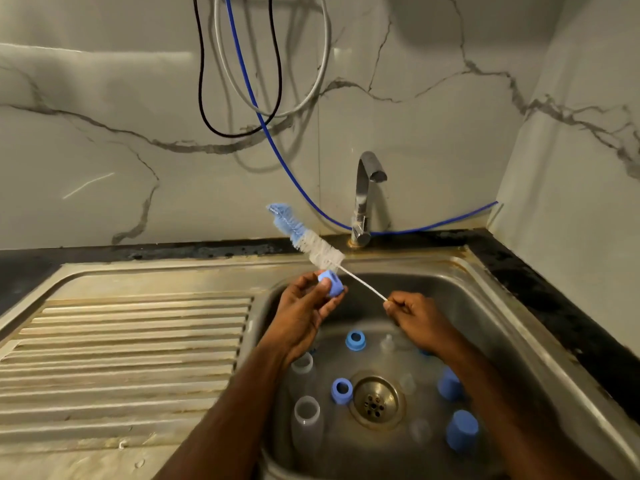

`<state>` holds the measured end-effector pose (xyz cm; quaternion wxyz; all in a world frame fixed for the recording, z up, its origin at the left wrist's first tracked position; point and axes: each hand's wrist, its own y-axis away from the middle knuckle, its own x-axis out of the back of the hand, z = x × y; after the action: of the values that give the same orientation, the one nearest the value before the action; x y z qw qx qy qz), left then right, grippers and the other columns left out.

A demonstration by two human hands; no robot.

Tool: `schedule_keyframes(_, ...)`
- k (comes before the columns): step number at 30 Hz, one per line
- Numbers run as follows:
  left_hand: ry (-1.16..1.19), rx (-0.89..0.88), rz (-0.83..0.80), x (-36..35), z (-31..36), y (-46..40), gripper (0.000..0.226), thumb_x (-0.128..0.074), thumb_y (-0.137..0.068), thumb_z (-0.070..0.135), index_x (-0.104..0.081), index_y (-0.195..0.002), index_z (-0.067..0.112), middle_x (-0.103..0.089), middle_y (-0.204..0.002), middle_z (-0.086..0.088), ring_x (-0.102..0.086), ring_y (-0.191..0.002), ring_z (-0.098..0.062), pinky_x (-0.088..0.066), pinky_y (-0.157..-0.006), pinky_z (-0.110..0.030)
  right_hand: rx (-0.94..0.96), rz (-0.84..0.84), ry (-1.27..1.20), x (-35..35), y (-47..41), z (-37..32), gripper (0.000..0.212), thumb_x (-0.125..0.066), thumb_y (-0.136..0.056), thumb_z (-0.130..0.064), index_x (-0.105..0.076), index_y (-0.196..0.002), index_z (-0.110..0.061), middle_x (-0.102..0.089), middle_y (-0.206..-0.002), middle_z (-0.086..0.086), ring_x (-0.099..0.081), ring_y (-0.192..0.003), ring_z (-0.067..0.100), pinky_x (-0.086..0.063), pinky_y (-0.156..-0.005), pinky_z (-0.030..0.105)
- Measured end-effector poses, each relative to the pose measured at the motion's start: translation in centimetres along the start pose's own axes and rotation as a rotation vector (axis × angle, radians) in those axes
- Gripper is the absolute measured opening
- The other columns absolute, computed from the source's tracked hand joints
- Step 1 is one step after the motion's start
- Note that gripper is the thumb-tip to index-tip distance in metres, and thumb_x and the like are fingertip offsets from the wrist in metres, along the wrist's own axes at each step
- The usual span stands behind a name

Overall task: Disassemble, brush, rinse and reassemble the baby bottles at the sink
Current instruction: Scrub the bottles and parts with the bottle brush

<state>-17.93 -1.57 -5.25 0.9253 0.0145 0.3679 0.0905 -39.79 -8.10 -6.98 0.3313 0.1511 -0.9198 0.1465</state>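
My left hand grips a blue bottle collar ring above the sink's back left corner. My right hand pinches the end of a bottle brush by its thin white wire handle. The brush's white and blue bristle head points up and left, past the ring. Down in the steel sink lie two clear bottle bodies, two blue rings, two blue caps and several clear teats.
A chrome tap stands at the back of the sink, with no water running. The ribbed draining board lies to the left. The round drain sits mid-basin. Black, grey and blue hoses hang on the marble wall.
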Motion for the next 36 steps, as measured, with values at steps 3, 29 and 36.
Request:
schedule_keyframes(3, -0.289, 0.016, -0.048, 0.0, -1.2, 0.5, 0.038, -0.061, -0.09, -0.011, -0.054, -0.125, 0.002, -0.068, -0.114, -0.023, -0.073, -0.099, -0.03, -0.057, -0.093, -0.041, -0.032, -0.027, 0.03, 0.2, -0.1, 0.4, 0.029, -0.058, -0.099, -0.021, -0.06, -0.07, -0.021, -0.055, -0.06, -0.005, -0.049, -0.057, 0.004, -0.041, -0.06, 0.024)
schedule_keyframes(29, -2.127, 0.044, -0.856, 0.8, -8.8, 1.6, 0.047, -0.083, -0.072, 0.02, -0.07, -0.116, 0.026, -0.069, -0.114, 0.001, -0.063, -0.106, -0.021, -0.048, -0.093, -0.034, -0.183, -0.16, -0.04, 3.3, 0.9, 1.6, 0.026, -0.057, -0.1, -0.023, -0.066, -0.078, -0.015, -0.052, -0.058, -0.005, -0.042, -0.048, 0.004, -0.029, -0.036, 0.01)
schedule_keyframes(36, -2.259, 0.185, -1.013, 1.5, -9.7, 1.3, 0.051, -0.079, -0.08, 0.019, -0.062, -0.127, 0.024, -0.061, -0.128, -0.004, -0.055, -0.119, -0.025, -0.039, -0.102, -0.039, -0.211, -0.172, -0.062, 3.4, 0.6, 2.0, 0.028, -0.057, -0.099, -0.029, -0.066, -0.076, -0.017, -0.052, -0.062, 0.002, -0.043, -0.055, 0.014, -0.029, -0.041, 0.017)
